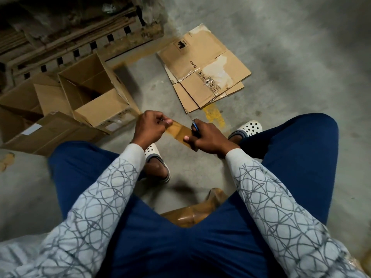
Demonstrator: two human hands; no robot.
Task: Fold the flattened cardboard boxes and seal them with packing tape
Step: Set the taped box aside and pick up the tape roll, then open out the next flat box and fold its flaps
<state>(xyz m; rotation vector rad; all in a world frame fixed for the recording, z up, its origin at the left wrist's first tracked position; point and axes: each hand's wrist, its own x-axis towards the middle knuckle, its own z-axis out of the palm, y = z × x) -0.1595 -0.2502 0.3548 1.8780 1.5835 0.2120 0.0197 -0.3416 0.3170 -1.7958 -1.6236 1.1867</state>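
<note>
- down between the thighs a brown tape-wrapped object (192,214) shows partly; what it is i cannot tell.
- both forearms, in grey patterned sleeves (96,207), reach forward, with the wrists near each other over the concrete floor (291,87).
- the left hand (149,128) has its fingers curled, thumb and forefinger pinching one end of a strip of brown tape (178,131).
- the right hand (209,140) is a fist just beside it; its thumb pins the strip's other end and its fingers wrap a blue-handled tool (194,125) whose thin tip pokes out past the knuckles.
- the strip is stretched between the two hands.
- white clogs (249,128) stand on the floor beneath the hands.
- farther left an open cardboard box (100,109) stands upright with its flaps raised.
- farther right, flattened cardboard boxes (204,69) lie stacked on the floor.
- at the far left is a wooden pallet (80,47) loaded with cardboard.
</note>
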